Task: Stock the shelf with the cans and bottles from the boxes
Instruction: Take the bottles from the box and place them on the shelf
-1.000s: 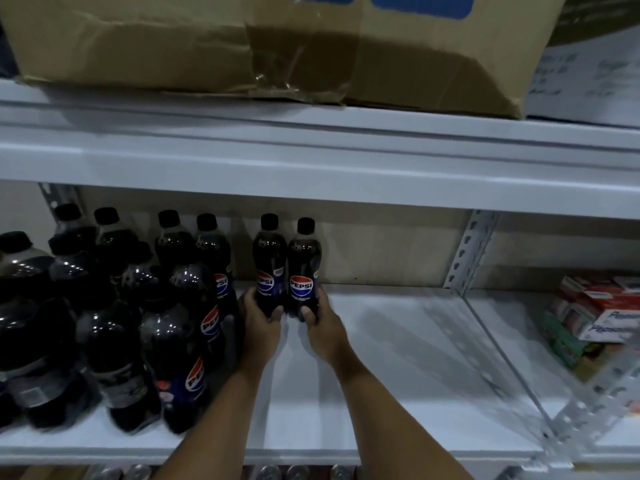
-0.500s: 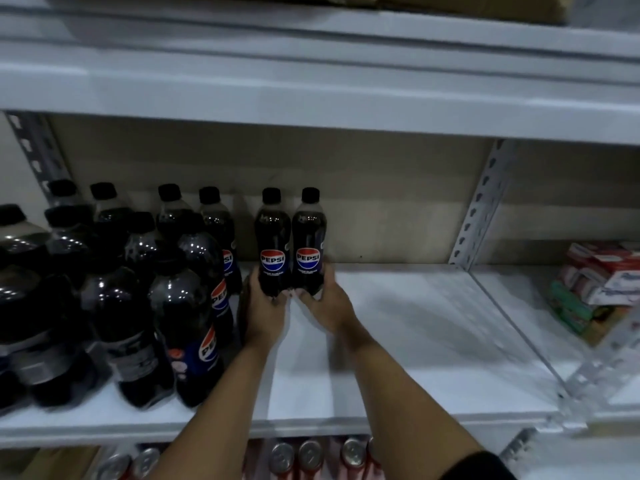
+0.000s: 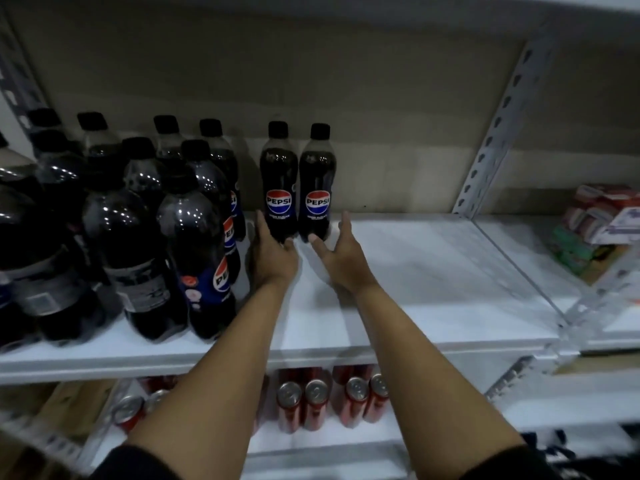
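Two small Pepsi bottles (image 3: 298,183) stand upright, side by side, at the back of the white shelf (image 3: 433,271), black caps on, labels facing out. The left hand (image 3: 273,254) touches one's base with loose fingers; the right hand (image 3: 337,252) is spread wide beside the other. Larger bottles (image 3: 138,237) crowd the left; red cans (image 3: 329,400) sit on the shelf below.

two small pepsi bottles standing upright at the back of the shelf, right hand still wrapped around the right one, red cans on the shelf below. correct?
Not quite: the right hand is open, fingers spread, its fingertips only near the base of the right bottle, not wrapped around it. The head view shows this. The rest holds: both small bottles upright at the back, red cans on the shelf below.
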